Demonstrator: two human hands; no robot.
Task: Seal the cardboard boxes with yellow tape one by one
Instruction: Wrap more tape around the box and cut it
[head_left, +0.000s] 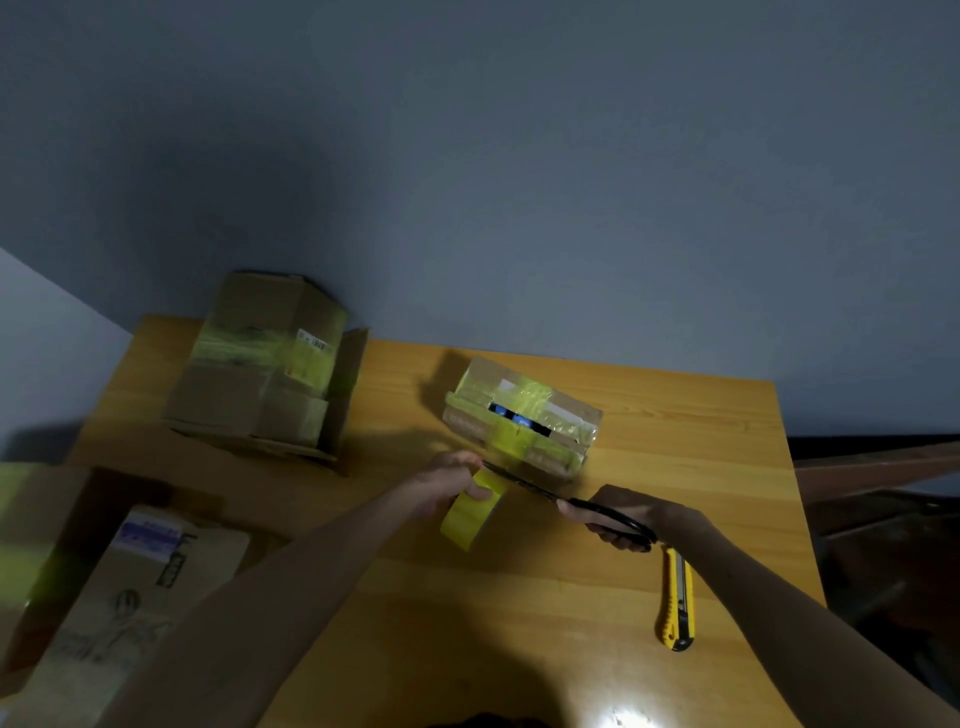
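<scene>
A small cardboard box (566, 415) lies in the middle of the wooden table (675, 467), with yellow tape strips across its top. My left hand (447, 483) grips a roll of yellow tape (470, 514) just in front of the box; a strip runs from the roll up onto the box. My right hand (623, 519) holds black scissors (524, 486), whose blades reach left to the strip between roll and box.
A larger taped cardboard box (260, 374) stands at the table's far left. Another cardboard box (130, 597) sits low at the near left. A yellow utility knife (678, 603) lies on the table by my right forearm. A grey wall is behind.
</scene>
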